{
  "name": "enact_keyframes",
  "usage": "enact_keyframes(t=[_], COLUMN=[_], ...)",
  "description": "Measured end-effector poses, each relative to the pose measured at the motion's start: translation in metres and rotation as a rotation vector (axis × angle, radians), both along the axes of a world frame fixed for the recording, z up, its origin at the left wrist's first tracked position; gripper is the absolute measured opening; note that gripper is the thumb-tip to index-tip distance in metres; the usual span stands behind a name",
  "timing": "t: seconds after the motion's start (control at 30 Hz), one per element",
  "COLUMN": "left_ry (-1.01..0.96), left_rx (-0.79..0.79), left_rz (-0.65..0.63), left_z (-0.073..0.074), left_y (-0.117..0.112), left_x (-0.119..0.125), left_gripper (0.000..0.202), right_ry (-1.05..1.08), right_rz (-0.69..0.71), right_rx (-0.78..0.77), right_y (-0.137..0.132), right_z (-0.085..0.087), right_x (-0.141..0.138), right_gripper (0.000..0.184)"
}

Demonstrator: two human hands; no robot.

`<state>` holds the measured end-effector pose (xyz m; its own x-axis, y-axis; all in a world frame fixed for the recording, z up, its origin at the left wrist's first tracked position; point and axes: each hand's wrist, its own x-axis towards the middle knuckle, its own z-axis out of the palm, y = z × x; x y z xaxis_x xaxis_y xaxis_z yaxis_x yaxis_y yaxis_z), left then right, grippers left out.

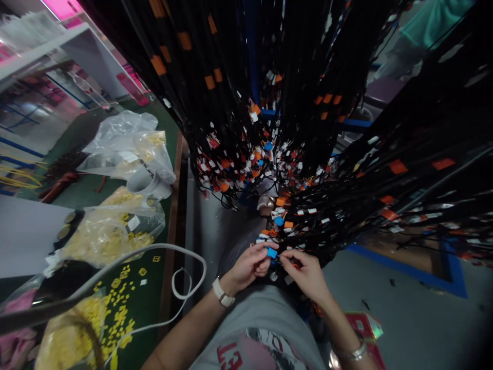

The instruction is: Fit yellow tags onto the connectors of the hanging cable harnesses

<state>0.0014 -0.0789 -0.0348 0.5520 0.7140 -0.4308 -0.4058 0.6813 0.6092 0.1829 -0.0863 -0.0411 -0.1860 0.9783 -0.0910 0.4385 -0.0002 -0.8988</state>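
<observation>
Left hand grasps a small boxy blue plastic connector; right hand apparently pinches a thin dark wire; work looks unfinished.

On the shirt we can make out red capitals, cut by the lower edge; one looks like an E, and we cannot settle its neighbours. In the silver print beside them we see a rounded shape like an O. The orange tags and white tags on the cables are too small or blurred for us to read, as is the watch
</observation>
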Motion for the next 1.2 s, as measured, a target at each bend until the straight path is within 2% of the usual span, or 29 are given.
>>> enact_keyframes(t=[0.13,0.2,0.27,0.47,0.63,0.83,1.07,1.2], left_ry=[0.311,0.427,0.457,0.218,0.151,0.115,-0.052,-0.207], left_rx=[0.225,0.283,0.288,0.091,0.063,0.045,-0.123,-0.313], left_rz=[0.036,0.054,0.082,0.186,0.244,0.228,0.252,0.242], left_z=[0.002,0.003,0.003,-0.003,-0.004,-0.003,0.002,-0.001], left_y=[0.0,0.0,0.0,-0.003,-0.003,-0.003,-0.004,-0.003], left_x=[0.002,0.004,0.008,0.02,0.027,0.032,0.035,0.034], left_gripper=[0.04,0.042,0.043,0.039,0.035,0.035,0.031,0.03], right_ry=[0.055,0.085,0.109,0.122,0.099,0.114,0.125,0.15], right_rz=[-0.032,-0.046,-0.054,-0.091,-0.11,-0.169,-0.169,-0.181], right_rx=[-0.052,-0.069,-0.077,-0.051,-0.01,0.012,0.009,-0.003], right_y=[0.001,0.002,0.002,0.003,0.003,0.002,0.003,0.002], right_z=[0.0,0.0,-0.001,0.001,0.004,-0.001,0.002,0.001], right_x=[-0.001,-0.002,-0.001,0.0,-0.004,-0.004,-0.006,-0.007], right_gripper=[0.02,0.021,0.021,0.02,0.018,0.015,0.015,0.018])
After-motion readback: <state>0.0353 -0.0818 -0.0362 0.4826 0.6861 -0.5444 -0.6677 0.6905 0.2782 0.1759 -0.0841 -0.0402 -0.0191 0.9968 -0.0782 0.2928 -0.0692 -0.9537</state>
